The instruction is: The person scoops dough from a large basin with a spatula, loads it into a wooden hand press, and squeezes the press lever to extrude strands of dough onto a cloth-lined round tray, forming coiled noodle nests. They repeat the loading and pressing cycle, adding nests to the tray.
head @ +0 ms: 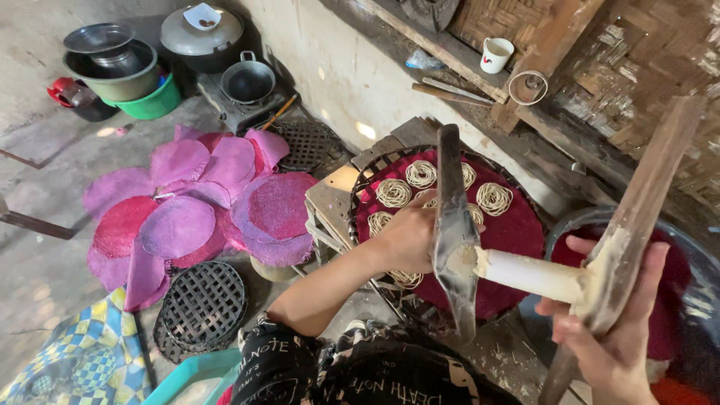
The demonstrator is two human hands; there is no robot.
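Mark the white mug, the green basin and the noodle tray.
white mug [496,54]: head view, on its side wall.
green basin [155,102]: head view, on its outer wall.
noodle tray [514,229]: head view, on bare red mat right of the coils.

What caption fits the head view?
Both hands, left and right, grip a wooden press above noodle coils on a red mat.
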